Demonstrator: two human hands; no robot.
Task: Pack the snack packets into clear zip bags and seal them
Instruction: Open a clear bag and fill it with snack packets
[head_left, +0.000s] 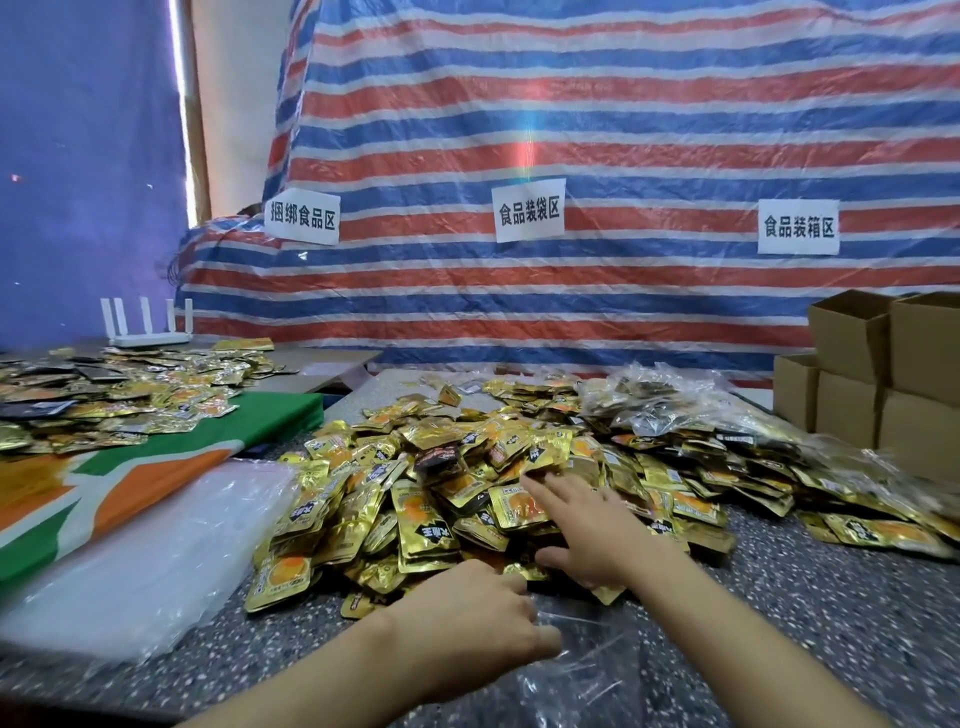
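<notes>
Gold foil everywhere, so my guess is this job is nowhere near done. A huge heap of packets (467, 499) lies loose in the middle of the grey speckled tabletop (805, 623) and spills off to the right, with another spread on the far left. A few filled bags (654, 402) are lumped at the far right of the heap, near the boxes (852, 395), so some packing looks done. Can't tell if they're zipped. The bag stack (145, 561) on the near left looks thick, so plenty left to fill.

The left hand (467, 618) is curled at the near edge of the heap and seems to be pinching the mouth of a bag (582, 675) lying flat right in front. That bag looks empty, but it's so clear and blurry I wouldn't swear to it. The right hand (592, 530) lies on the heap with fingers stretched out, touching packets but not gripping any.

The packets are small, flat, shiny gold pouches with an orange picture and a dark label. A few dark ones are mixed in, and they overlap every which way.
</notes>
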